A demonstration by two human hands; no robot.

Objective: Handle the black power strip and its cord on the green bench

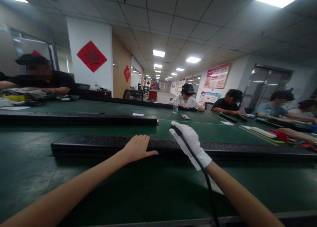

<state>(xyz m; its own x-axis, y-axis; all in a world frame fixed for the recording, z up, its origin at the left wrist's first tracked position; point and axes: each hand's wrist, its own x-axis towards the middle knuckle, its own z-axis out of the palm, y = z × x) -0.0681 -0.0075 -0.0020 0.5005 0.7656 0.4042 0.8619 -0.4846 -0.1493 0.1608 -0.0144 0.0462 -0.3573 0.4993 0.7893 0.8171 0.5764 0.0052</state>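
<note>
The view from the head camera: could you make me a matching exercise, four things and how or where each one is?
1. left hand
2. right hand
3. clear bottle
4. large red diamond

A. gloved in white, holding a black cable
B. on a white wall
C. bare, on a long black strip
D. standing on the green table

Pairs: 1-C; 2-A; 3-D; 4-B

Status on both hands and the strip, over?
Left hand resting on strip. Gloved right hand gripping cable. Second strip beyond, not blocking.

Power strip (160,147) before you on the desk (138,194); second strip (79,119) behind, left; bottle (175,107) farther back, right of that.
</note>
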